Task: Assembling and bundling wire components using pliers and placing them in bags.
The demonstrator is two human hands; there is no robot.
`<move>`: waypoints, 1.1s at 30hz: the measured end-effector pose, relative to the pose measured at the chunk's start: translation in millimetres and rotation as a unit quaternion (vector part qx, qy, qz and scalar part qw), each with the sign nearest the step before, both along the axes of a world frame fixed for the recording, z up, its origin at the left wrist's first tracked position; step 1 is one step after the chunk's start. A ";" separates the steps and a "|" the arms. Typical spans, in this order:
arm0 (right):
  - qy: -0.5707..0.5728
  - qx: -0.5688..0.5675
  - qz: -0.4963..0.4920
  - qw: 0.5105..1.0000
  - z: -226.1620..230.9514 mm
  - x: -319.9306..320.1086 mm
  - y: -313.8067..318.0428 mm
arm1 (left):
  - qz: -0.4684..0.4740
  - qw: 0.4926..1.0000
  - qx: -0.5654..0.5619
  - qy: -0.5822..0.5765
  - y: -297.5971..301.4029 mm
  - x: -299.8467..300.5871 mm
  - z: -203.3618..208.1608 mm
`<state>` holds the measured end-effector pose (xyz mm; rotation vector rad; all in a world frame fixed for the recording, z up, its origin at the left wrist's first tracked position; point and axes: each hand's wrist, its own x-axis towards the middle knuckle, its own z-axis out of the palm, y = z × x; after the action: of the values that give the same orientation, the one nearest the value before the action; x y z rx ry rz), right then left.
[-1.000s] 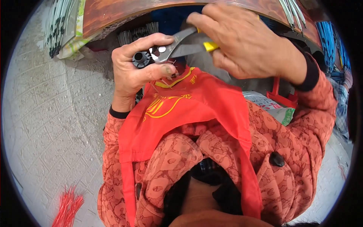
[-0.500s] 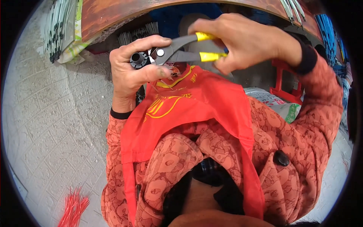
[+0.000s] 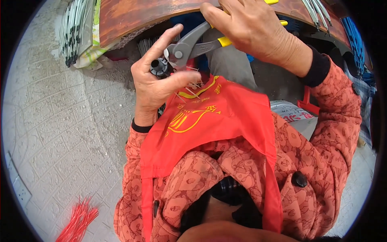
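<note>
Wooden worktop [image 3: 161, 16] crosses the top; upper centre, the left hand [image 3: 149, 82], thumb and index now wider apart, seems looser around a black fitting [image 3: 159, 67]; the right hand [image 3: 254, 37] grips yellow-handled pliers [image 3: 184, 47].

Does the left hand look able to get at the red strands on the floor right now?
Probably not: the left hand is holding the black cylindrical part beside the pliers, and the red strands lie well away from it.

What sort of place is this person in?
Probably a small workshop: the right hand holds yellow-handled pliers, a bundle of pale strands with black tips is beside a wooden table, and thin red strands are bunched at the lower left.
</note>
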<state>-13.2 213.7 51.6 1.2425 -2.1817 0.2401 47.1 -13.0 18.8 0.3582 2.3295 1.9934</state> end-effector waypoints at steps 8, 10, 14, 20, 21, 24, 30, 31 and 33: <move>-0.176 0.114 -0.031 0.977 -5.4 -4.7 -0.1 | 0.031 0.999 -0.024 -0.009 7.8 0.5 3.3; -0.159 0.137 -0.048 0.976 0.4 -3.8 -0.5 | 0.044 0.998 -0.033 -0.002 9.2 2.5 2.7; -0.191 0.128 -0.042 0.972 10.6 7.9 4.0 | 0.072 0.995 -0.047 0.055 9.8 5.6 -7.3; -0.279 0.148 -0.028 0.948 34.5 19.2 5.1 | 0.118 0.990 -0.042 0.069 12.8 8.3 -13.4; -0.273 0.160 -0.040 0.948 37.5 24.3 4.3 | 0.124 0.989 -0.042 0.073 11.7 8.8 -13.5; -0.262 0.184 -0.062 0.945 39.7 27.8 3.5 | 0.113 0.989 -0.050 0.076 7.8 9.2 -11.1; -0.337 0.196 -0.019 0.920 41.0 4.5 1.6 | 0.054 0.995 -0.035 0.079 9.0 13.1 -10.6; -0.372 0.225 -0.024 0.900 45.5 1.0 0.5 | 0.053 0.995 -0.035 0.079 9.4 13.1 -11.3; -0.379 0.235 0.002 0.895 47.9 -6.8 1.9 | 0.029 0.996 -0.045 0.073 9.5 13.7 -11.8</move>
<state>-20.0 215.6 99.5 1.5985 -3.0391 0.2308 60.9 -3.5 7.0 0.4518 2.5361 1.9393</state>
